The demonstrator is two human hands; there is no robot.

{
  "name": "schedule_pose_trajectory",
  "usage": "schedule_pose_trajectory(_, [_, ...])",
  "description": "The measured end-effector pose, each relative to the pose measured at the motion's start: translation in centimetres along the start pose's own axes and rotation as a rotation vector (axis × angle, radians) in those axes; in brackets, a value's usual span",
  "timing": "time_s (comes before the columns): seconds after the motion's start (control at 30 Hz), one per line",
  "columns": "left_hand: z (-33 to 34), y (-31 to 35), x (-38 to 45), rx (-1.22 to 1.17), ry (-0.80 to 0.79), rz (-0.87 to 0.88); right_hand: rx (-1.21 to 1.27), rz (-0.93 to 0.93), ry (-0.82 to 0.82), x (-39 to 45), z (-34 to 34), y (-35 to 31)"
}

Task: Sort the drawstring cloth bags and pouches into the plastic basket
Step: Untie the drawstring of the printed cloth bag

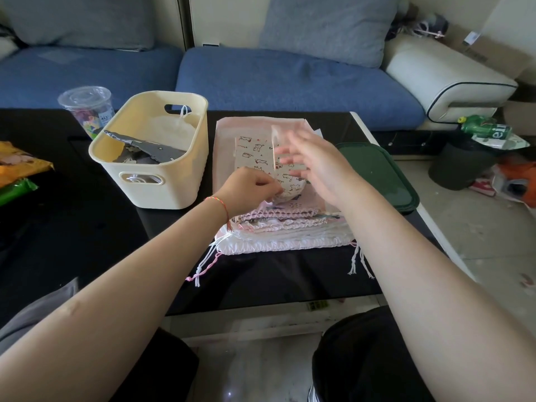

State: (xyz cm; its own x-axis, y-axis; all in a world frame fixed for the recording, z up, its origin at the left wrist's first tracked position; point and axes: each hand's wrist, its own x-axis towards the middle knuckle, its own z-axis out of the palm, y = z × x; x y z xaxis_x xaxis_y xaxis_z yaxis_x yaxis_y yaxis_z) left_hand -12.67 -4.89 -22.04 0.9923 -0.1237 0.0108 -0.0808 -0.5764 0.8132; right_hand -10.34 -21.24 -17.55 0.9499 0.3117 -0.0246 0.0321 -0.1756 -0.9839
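Blue sofa (261,76) spans top of frame; black glossy table (72,242) fills centre-left; pale tiled floor (478,227) at right.

Home living room, lived-in: a sofa with blue fabric seat cushions (275,79), grey back pillows (327,27) and a cream padded armrest piped in dark trim (446,74) runs along the wall behind a low, glossy black coffee table with a white edge (72,227). On the table stand a clear lidded plastic drink cup (87,108), orange and green snack packets (17,172) and a dark green plastic lid (380,175). To the right, on a pale tiled floor (478,227), sits a small black bin (461,166) topped with a green plastic bottle (484,129), with a brown cardboard box (493,53) behind the armrest.
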Motion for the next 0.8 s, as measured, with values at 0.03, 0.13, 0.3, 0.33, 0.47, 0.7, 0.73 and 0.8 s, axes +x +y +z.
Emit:
schedule_pose_trajectory(0.03, [-0.1, 0.0, 0.0, -0.022, -0.007, -0.031, 0.028, -0.010, 0.015, 0.2, -0.1, 0.1])
schedule_pose_trajectory(0.13, [-0.3, 0.1, 0.0, -0.126, -0.023, -0.109, -0.313, -0.070, 0.033, 0.1, 0.0, 0.7])
schedule_pose_trajectory(0.3, [-0.9, 0.4, 0.2, -0.183, -0.060, -0.180, -0.560, -0.101, -0.009, -0.2, 1.3, 2.2])
schedule_pose_trajectory(0.33, [-1.0, 0.3, 0.2, -0.201, -0.074, -0.178, -0.607, -0.138, -0.004, -0.1, 1.4, 2.3])
schedule_pose_trajectory(0.47, [-1.2, 0.4, 0.1, -0.086, -0.087, -0.121, -0.774, -0.241, -0.017, -0.2, 1.5, 2.3])
schedule_pose_trajectory(0.7, [-1.0, 0.4, 0.1, -0.118, 0.014, -0.124, -0.829, -0.279, 0.001, -0.5, 1.7, 2.1])
schedule_pose_trajectory(0.73, [-0.9, 0.4, 0.0, -0.143, 0.056, -0.113, -0.801, -0.262, 0.018, -0.4, 1.7, 2.1])
schedule_pose_trajectory(0.8, [-0.8, 0.4, -0.1, -0.196, 0.130, -0.091, -0.744, -0.221, 0.033, -0.2, 1.5, 2.2])
